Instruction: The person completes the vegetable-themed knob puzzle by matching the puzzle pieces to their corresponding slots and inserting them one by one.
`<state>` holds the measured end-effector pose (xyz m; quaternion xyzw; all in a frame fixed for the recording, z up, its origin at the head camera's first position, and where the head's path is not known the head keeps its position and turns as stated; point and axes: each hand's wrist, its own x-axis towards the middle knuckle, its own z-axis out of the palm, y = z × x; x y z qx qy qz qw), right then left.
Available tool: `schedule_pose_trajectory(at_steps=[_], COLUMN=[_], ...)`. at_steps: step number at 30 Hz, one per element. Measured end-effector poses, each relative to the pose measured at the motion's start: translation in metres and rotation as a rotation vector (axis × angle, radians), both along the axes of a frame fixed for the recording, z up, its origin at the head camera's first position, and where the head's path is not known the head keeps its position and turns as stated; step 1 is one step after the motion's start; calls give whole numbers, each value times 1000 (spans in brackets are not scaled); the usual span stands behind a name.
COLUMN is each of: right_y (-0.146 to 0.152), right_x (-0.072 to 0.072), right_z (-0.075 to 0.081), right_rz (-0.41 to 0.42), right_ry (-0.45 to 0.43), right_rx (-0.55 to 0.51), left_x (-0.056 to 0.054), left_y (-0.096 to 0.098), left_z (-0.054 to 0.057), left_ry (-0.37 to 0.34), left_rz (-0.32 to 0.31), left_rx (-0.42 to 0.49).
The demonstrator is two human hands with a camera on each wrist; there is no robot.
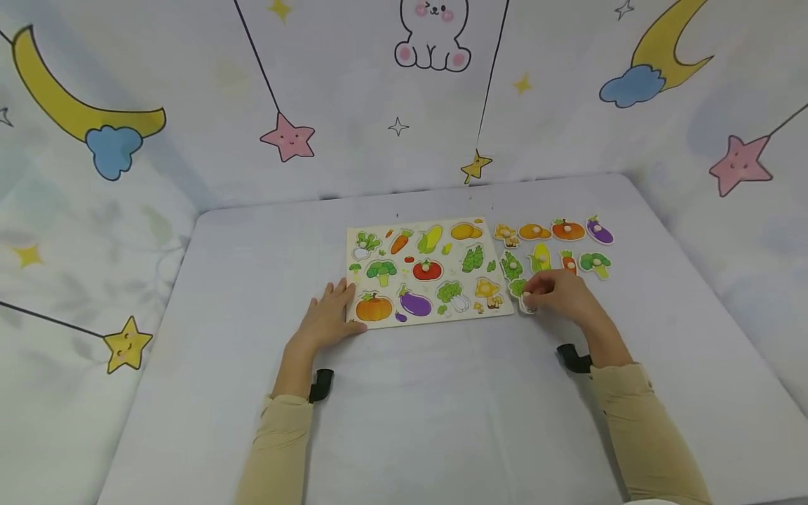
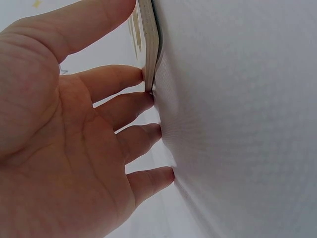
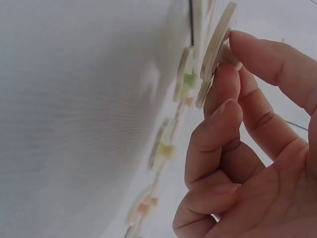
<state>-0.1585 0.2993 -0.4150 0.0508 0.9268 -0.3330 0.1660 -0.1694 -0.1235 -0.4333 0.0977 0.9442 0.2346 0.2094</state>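
Note:
A wooden vegetable puzzle board (image 1: 435,319) lies on the table. My left hand (image 1: 325,319) rests at its lower left corner, fingers spread; in the left wrist view fingertips touch the board's edge (image 2: 150,49). With thumb and fingers, my right hand (image 1: 558,294) pinches the knob of a green-and-white cabbage puzzle piece (image 1: 519,287) just right of the board. Seen from the right wrist, this piece (image 3: 216,54) is tilted and raised above the table. A knobbed tomato piece (image 1: 427,270) and a knobbed leafy white vegetable piece (image 1: 365,247) sit on the board.
Right of the board lie more knobbed pieces in two rows, among them a mushroom (image 1: 507,235), pumpkin (image 1: 568,230), eggplant (image 1: 600,230), corn (image 1: 540,258), carrot (image 1: 568,261) and broccoli (image 1: 595,264). A patterned cloth wall (image 1: 353,161) stands behind the white table (image 1: 410,421).

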Motion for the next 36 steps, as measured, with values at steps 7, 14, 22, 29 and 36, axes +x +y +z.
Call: schedule_pose_trajectory(at_steps=[7,14,22,29,36], right_y=[-14,-48,-90,-110,-115], right_x=[-5,-20,-36,-39,-41], right_z=[4,3,5,1,0], right_rz=[45,164,268,304,324], right_ry=[79,130,102,50,51], right_rx=[-31,-62,-25,37,46], left_x=[2,4,5,6,5], left_y=[-1,-1,1,0,0], left_z=[-3,-1,3,1,2], left_ry=[13,11,22,21,28], left_rz=[-3,-2,2,4,6], left_rx=[1,-7,7,9,12])
